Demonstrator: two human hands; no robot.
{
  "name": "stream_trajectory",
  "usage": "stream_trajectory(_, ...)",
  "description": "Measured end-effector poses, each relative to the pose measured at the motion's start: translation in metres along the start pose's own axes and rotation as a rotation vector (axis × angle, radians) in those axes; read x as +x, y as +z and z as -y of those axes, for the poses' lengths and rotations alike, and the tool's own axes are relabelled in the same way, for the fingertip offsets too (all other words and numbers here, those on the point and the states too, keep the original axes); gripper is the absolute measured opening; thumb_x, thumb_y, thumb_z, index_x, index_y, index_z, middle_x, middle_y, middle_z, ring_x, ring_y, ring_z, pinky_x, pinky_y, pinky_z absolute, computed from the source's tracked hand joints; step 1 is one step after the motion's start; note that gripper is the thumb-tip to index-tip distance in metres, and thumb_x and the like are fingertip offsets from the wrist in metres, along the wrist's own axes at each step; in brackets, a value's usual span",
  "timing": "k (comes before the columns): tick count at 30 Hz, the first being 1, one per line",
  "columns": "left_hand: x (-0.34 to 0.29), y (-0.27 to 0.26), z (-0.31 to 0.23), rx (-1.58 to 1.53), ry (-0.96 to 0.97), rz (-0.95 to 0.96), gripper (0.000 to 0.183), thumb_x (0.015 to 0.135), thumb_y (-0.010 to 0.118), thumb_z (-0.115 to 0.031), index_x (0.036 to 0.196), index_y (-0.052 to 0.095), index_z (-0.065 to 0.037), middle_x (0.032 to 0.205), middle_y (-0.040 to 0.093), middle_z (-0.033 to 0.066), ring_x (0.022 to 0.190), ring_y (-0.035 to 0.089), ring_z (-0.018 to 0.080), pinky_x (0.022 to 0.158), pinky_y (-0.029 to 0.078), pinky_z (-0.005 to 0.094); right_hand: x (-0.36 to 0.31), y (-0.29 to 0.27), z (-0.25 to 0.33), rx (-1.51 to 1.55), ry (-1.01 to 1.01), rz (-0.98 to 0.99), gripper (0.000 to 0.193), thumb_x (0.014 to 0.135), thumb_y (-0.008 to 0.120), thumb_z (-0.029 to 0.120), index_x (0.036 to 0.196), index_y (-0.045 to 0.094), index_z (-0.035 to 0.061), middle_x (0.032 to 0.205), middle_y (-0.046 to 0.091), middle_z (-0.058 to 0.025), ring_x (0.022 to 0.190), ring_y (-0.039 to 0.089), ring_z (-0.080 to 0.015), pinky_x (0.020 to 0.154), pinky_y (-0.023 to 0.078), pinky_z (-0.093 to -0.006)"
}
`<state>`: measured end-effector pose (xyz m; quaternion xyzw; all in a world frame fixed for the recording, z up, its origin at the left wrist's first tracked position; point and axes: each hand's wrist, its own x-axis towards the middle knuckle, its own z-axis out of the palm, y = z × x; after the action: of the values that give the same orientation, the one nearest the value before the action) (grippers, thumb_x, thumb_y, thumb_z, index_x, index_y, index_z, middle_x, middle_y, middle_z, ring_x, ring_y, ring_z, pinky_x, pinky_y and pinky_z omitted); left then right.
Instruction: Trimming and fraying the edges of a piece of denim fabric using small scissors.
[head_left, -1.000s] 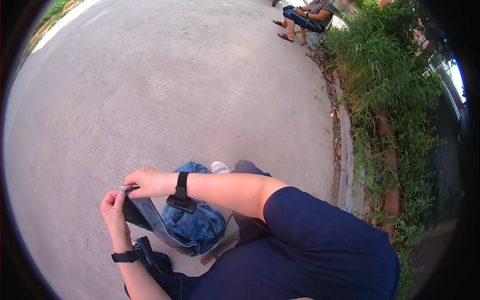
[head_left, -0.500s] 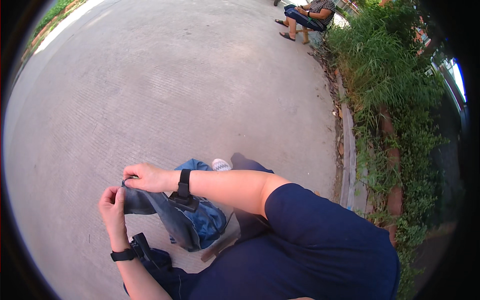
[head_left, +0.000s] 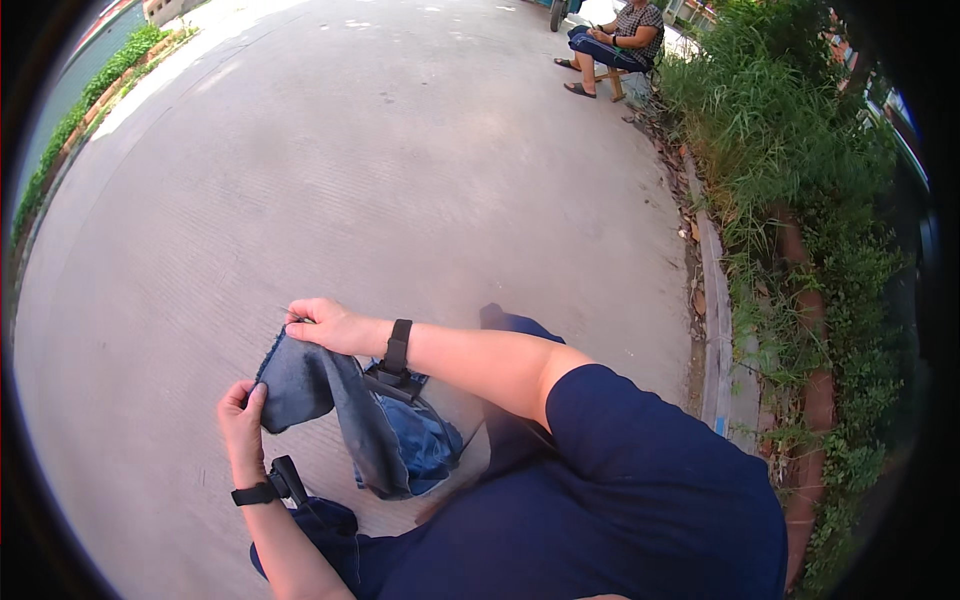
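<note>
A faded blue denim garment (head_left: 300,385) hangs from both of my hands and drapes down toward my lap, its dark frayed edge stretched between them. My left hand (head_left: 240,420) pinches the lower end of that edge between thumb and fingers. Farther out and to the right, my right hand (head_left: 335,325) is closed on the upper end. A thin dark thing pokes out by the right fingertips, too small to name. Brighter blue denim folds (head_left: 425,440) lie beneath my right forearm. Each wrist wears a black strap with a small device.
Grey concrete pavement (head_left: 420,180) spreads ahead. Along the right runs a kerb (head_left: 715,330) with dry leaves, bordered by tall grass and bushes (head_left: 765,130). A seated person (head_left: 620,45) is on a wooden stool at the far right, near a vehicle's wheel (head_left: 557,14).
My right hand has moved up and right, away from my left hand, spreading the denim edge between them. The left hand has shifted slightly right and down. The view has tilted up a little.
</note>
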<state>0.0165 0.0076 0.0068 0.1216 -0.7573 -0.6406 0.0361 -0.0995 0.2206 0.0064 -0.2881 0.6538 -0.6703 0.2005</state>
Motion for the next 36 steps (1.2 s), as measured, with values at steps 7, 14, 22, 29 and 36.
stream_trajectory(7,-0.047,0.012,-0.02,-0.311,0.023,-0.019,0.012,0.087,0.065,-0.019,0.082,0.063,-0.009,0.076,0.058,-0.0052,0.069,0.048,0.0046,0.063,0.037,0.02,-0.048,-0.029,0.037,0.358,0.06,-0.038,0.017,0.093,0.052,0.02,0.097,0.055,0.0045,0.088,0.054,0.0016,0.08,0.048,-0.0059,0.072,0.043,-0.0244)
stream_trajectory(14,-0.113,0.067,-0.02,-0.578,-0.039,-0.12,0.01,0.093,0.058,-0.021,0.093,0.056,-0.011,0.091,0.064,0.0001,0.081,0.06,0.0081,0.05,0.035,0.0176,-0.112,-0.037,0.059,0.441,0.092,0.012,0.016,0.091,0.06,0.021,0.095,0.054,0.0064,0.085,0.053,0.0039,0.078,0.048,-0.0027,0.068,0.042,-0.0195)
stream_trajectory(22,-0.168,0.108,-0.071,-0.362,0.196,-0.104,0.023,0.095,0.054,-0.023,0.078,0.053,-0.008,0.071,0.055,-0.002,0.056,0.048,0.0044,0.047,0.038,0.0196,-0.235,-0.025,0.072,0.173,0.143,0.15,0.034,0.086,0.067,0.023,0.108,0.06,-0.0008,0.097,0.065,-0.0037,0.089,0.057,-0.0096,0.081,0.045,-0.0249)
stream_trajectory(29,-0.21,0.14,-0.099,-0.576,0.138,0.013,0.027,0.098,0.049,-0.026,0.078,0.052,-0.008,0.069,0.056,-0.0013,0.058,0.051,0.006,0.05,0.042,0.0226,-0.274,-0.029,0.097,0.444,0.051,-0.041,0.016,0.091,0.062,0.018,0.102,0.061,0.0066,0.095,0.06,0.004,0.087,0.053,-0.0038,0.078,0.043,-0.0209)
stream_trajectory(36,-0.251,0.121,-0.131,-0.598,0.245,-0.028,0.027,0.098,0.049,-0.025,0.077,0.05,-0.01,0.067,0.055,-0.0019,0.053,0.048,0.0046,0.047,0.038,0.0202,-0.293,-0.001,0.134,0.499,0.065,-0.037,0.013,0.092,0.059,0.011,0.104,0.06,0.0075,0.1,0.057,0.0042,0.096,0.051,-0.0045,0.087,0.04,-0.0218)
